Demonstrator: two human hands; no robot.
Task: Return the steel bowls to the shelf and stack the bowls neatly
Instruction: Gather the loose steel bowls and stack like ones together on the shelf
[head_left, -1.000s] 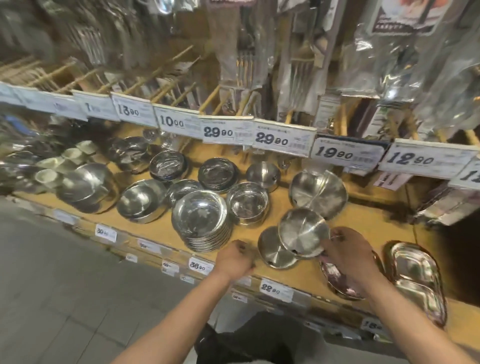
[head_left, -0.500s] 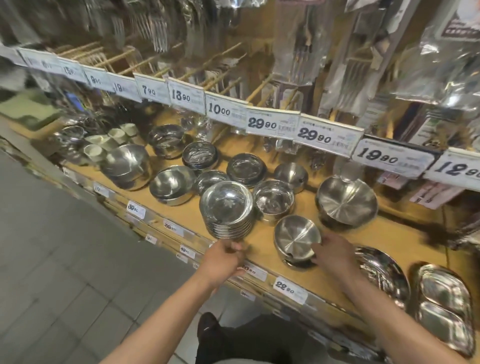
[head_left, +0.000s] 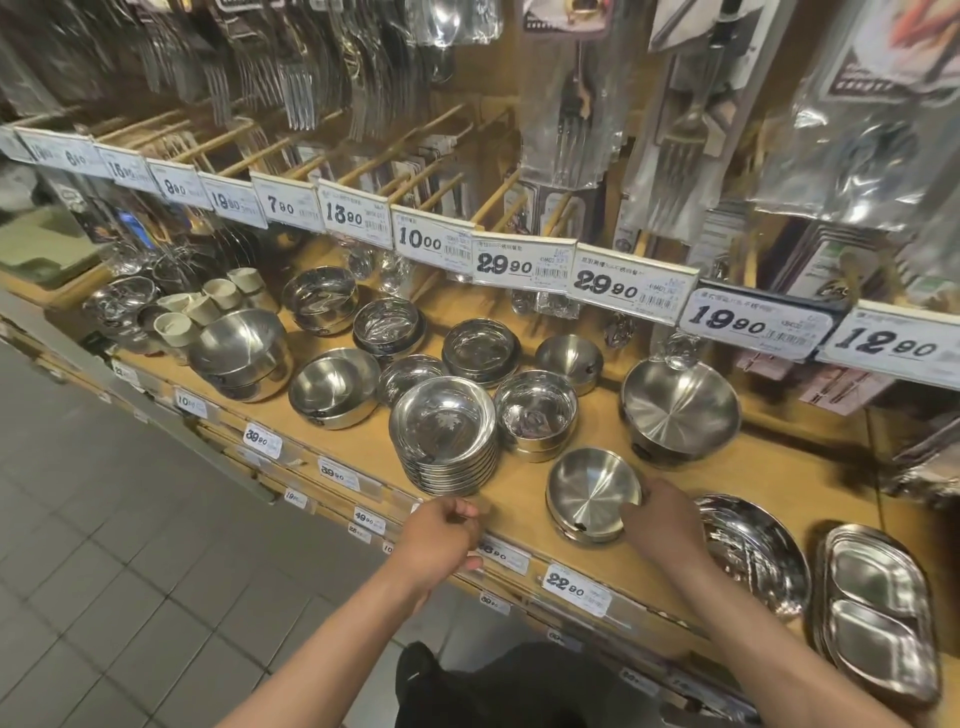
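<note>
A short stack of shallow steel bowls (head_left: 587, 488) sits near the front of the wooden shelf (head_left: 524, 504). My right hand (head_left: 667, 519) is at the stack's right side, and its fingers and thumb pinch the rim of the top bowl. My left hand (head_left: 441, 540) hovers at the shelf's front edge with its fingers curled and nothing in it. Just behind the left hand stands a tall stack of shallow steel dishes (head_left: 441, 431).
More steel bowls fill the shelf: a deep pair (head_left: 535, 415), a wide bowl (head_left: 680, 410) and several stacks further left. Oval plates (head_left: 748, 551) and divided trays (head_left: 878, 613) lie to the right. Price tags (head_left: 576, 587) line the edge, and packaged cutlery hangs overhead.
My right hand has set the tilted bowl it carried down onto the bowl on the shelf, making a level stack. The camera has swung left. My left hand has stayed at the shelf edge.
</note>
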